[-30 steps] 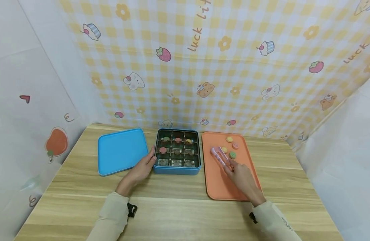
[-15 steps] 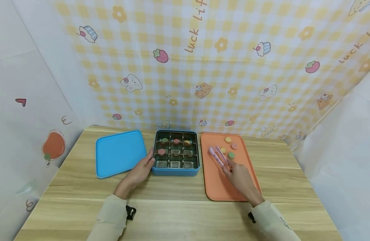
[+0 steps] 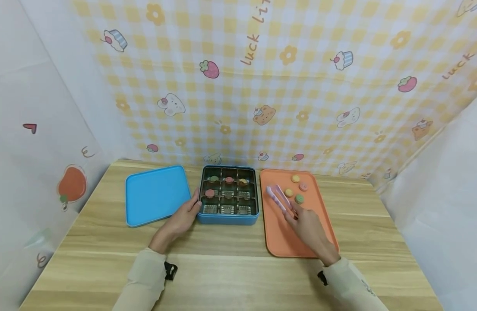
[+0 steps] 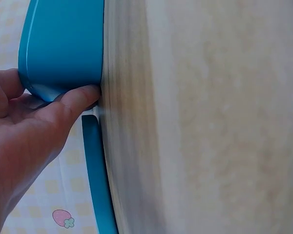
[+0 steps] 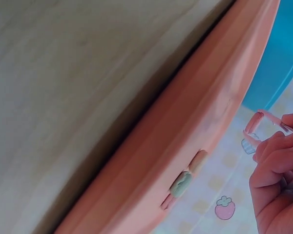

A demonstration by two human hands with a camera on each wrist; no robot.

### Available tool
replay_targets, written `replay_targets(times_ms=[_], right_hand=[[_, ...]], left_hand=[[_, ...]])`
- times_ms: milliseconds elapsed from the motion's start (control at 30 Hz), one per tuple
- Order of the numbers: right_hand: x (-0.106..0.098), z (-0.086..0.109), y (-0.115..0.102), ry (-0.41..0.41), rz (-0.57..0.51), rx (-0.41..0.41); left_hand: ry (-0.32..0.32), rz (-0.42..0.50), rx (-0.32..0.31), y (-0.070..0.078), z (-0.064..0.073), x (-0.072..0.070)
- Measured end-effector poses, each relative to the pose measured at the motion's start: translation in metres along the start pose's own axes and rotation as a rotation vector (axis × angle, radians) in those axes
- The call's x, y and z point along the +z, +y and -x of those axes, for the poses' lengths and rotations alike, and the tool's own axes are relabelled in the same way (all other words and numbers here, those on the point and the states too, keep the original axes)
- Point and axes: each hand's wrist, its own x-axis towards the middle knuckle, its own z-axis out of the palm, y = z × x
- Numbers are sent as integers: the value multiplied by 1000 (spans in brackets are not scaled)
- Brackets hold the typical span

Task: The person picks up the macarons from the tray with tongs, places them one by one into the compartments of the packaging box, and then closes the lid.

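My left hand (image 3: 184, 217) grips the left front corner of an open blue tin (image 3: 228, 220), thumb near the rim and fingers low along its side. A dark divided insert lies inside the tin. Macarons sit in its back row, green (image 3: 214, 179), pink (image 3: 229, 179) and yellow (image 3: 243, 181), with another pink one (image 3: 210, 193) in the middle row's left compartment. Over the orange tray (image 3: 285, 239), my right hand (image 3: 310, 226) holds pink-and-white tongs (image 3: 277, 199). Their arms are apart with nothing between the tips, left of the near yellow macaron (image 3: 288, 193).
On the tray lie another yellow macaron (image 3: 295, 178), a pink one (image 3: 303, 186) and a green one (image 3: 299, 198). The tin's blue lid (image 3: 156, 196) lies left of the tin. A checked cloth (image 3: 222, 86) hangs behind the wooden table (image 3: 222, 280).
My right hand and the tongs have shifted slightly left, away from the near yellow macaron. The left hand keeps its place on the tin.
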Motion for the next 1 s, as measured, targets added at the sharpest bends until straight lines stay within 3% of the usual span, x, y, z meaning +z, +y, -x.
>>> replay_targets(times_ms=[267, 1000], right_hand=[[-2, -1, -5, 9, -16, -3], [-5, -17, -40, -19, -70, 48]], left_hand=[[-10, 22, 43, 0, -2, 0], [-19, 45, 36, 1, -1, -1]])
